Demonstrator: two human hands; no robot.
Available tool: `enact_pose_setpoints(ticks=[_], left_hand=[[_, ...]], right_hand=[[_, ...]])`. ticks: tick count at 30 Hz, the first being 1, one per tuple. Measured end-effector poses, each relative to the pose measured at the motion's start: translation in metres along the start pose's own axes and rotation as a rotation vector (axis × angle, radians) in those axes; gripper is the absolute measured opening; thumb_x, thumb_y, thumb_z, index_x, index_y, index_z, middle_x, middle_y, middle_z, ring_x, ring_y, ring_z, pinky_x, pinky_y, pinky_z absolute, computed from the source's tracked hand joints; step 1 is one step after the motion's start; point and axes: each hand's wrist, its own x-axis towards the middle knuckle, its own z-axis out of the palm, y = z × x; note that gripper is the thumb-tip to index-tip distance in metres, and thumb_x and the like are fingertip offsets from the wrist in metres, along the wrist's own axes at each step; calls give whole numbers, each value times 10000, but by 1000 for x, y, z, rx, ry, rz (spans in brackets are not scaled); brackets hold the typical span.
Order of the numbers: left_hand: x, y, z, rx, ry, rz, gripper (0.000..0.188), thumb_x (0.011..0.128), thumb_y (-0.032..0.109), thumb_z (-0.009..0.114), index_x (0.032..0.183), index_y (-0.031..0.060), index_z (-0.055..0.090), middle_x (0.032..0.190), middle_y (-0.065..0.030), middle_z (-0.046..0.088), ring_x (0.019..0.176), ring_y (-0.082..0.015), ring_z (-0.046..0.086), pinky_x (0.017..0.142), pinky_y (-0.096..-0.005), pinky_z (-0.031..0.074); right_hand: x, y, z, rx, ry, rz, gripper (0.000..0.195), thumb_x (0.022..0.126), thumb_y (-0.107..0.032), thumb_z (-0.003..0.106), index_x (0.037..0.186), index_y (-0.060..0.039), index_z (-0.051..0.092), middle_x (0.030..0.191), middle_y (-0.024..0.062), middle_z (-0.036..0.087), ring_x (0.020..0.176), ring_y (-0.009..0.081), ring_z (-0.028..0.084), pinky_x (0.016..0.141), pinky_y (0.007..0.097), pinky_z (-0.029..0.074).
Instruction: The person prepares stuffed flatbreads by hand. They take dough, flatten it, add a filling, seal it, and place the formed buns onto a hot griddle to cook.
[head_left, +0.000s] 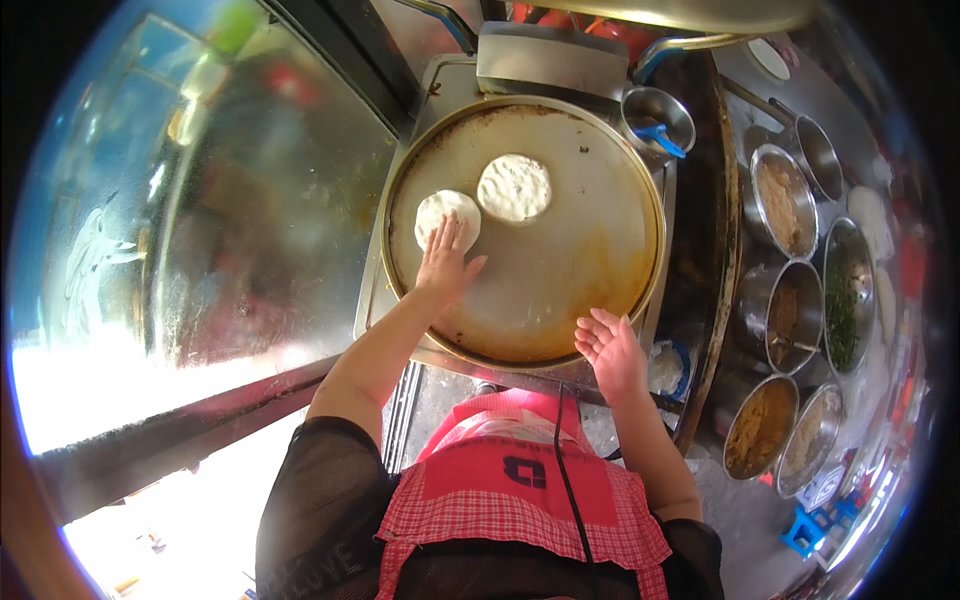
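Note:
My left hand (448, 262) lies palm down with its fingertips on a round, flat piece of pale dough (439, 208) on the left part of a large round griddle pan (540, 300). Beside it, a little up and to the right, another flat dough round (514, 188) with a dimpled surface sits in the pan. My right hand (611, 349) is raised near the pan's lower right rim, fingers slightly curled and apart, and holds nothing. The pan's metal is stained brown towards its lower right.
A metal pot (658, 112) with a blue-handled tool stands at the pan's upper right. Further right are several metal bowls, one with chopped greens (844, 315), another with a brown filling (750, 431). A large lid-like metal disc (675, 13) overhangs the far side. A glass panel (285, 195) borders the left.

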Motion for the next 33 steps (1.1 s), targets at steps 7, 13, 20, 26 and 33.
enact_pose_setpoints(ticks=[7,13,20,26,33], left_hand=[[79,82,-28,-157,-291,121,800,932,500,459,1514,56,135,1591,-141,54,1471,-283,22,1190,-421,42],[124,86,33,-136,-146,283,789,926,520,449,1510,67,170,1591,-137,72,1474,-271,31,1188,-403,34],[48,20,-27,-142,64,-63,813,890,501,523,1470,-3,258,1567,-167,140,1464,-294,80,1188,-430,73],[65,-2,-14,-178,-41,-140,896,835,559,571,1465,3,258,1557,-165,185,1457,-311,106,1187,-437,84],[87,-6,5,-407,206,225,601,890,241,591,1419,70,363,1548,-156,204,1426,-352,184,1157,-492,183]], right_hand=[[-2,-5,-26,30,27,-27,519,998,-450,386,1281,-33,509,1149,127,602,1031,249,552,966,398,420],[-5,-7,-29,-73,14,-18,594,987,-517,362,1309,-34,486,1169,109,573,1041,235,521,973,390,396],[4,-6,-1,-131,-17,-17,603,980,-529,370,1310,-36,481,1178,104,568,1052,233,508,981,392,376],[4,13,30,-133,-54,-22,565,997,-482,352,1302,-24,479,1204,132,565,1088,258,514,1012,408,379],[-22,9,50,-99,3,-99,507,1020,-402,331,1270,11,485,1186,180,605,1072,278,588,1003,403,428]])
